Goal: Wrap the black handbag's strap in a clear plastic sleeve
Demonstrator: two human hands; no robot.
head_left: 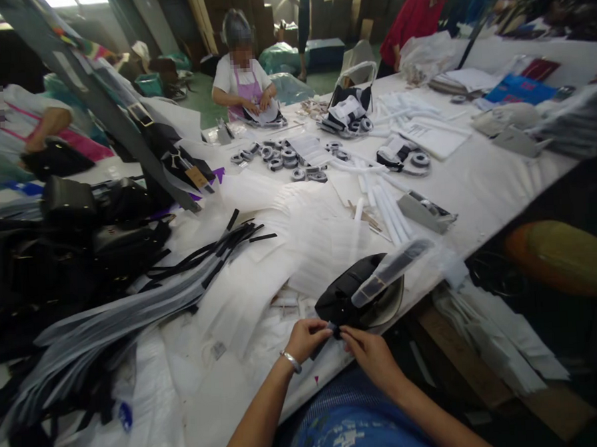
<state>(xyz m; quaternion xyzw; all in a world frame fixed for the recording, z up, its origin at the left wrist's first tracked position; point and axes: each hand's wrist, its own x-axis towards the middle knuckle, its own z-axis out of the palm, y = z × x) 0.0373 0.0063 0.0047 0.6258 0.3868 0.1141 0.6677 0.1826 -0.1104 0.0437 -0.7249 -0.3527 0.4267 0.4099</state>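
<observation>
Black straps in translucent sleeves (pixel 147 308) lie on the white tabletop (pixel 197 392). Right of them, the left hand (pixel 307 340) is nearly closed, pinching a small dark piece (pixel 335 331) at the near edge of a black bag (pixel 349 293), which rests by the tabletop's edge. The right hand (pixel 369 354), partly curled, has its fingertips at the piece's other side.

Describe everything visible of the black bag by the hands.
The bag is black and leather-like, with a curved outline and a paler edge along its right. It lies near the table edge, under a strip in clear wrap. At its near end, the left hand and right hand pinch a small dark piece; whether it belongs to the bag is unclear.
</observation>
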